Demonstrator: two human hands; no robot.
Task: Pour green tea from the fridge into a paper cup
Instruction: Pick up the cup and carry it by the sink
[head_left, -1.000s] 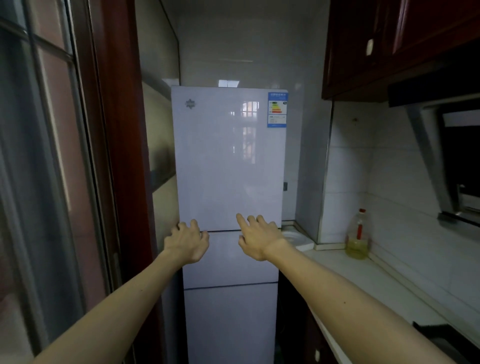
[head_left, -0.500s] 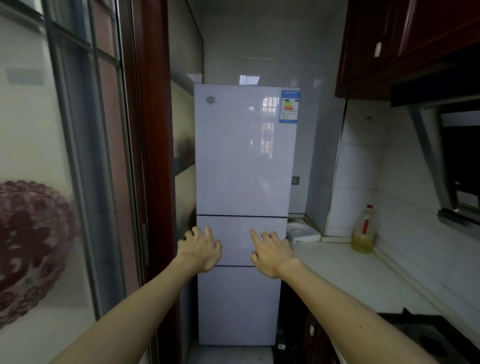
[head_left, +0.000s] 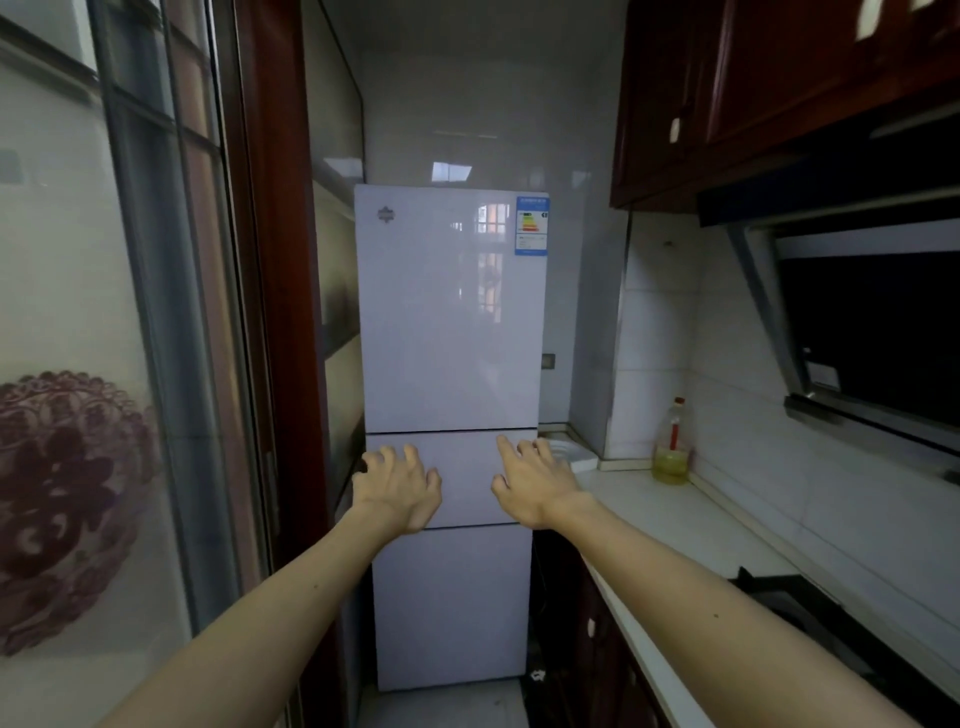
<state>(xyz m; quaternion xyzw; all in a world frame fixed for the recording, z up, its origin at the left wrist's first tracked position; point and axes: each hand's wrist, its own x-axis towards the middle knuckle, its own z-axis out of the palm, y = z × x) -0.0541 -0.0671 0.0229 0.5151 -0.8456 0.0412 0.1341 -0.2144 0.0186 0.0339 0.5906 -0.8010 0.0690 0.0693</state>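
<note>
Farther off than a second ago: fridge (head_left: 451, 322) now shows all three doors down to the floor, and more of the glass partition (head_left: 78, 312) on my left has come into frame. Both arms out in front as before. Fridge white, glossy, all doors closed, standing at the end of a narrow kitchen. Counter (head_left: 670, 525) runs along the right, dark red wall cabinets (head_left: 753, 93) above it, range hood (head_left: 872, 322) under them. Oil bottle (head_left: 672, 444) with yellow liquid stands at the far end of the counter, against the tiles. Left hand (head_left: 397, 491) empty, fingers loosely curled, seen in front of the middle door. Right hand (head_left: 530, 483) empty, fingers spread flat, beside it. Can't tell if either touches the door; looks like they hang short of it. Green tea not visible, presumably inside the closed fridge. Paper cup not in view either. Step: approach, nothing opened yet. Next: close the gap, grip the edge of the top door, most likely, and pull it open. No handle visible, so the grip point needs finding.
</note>
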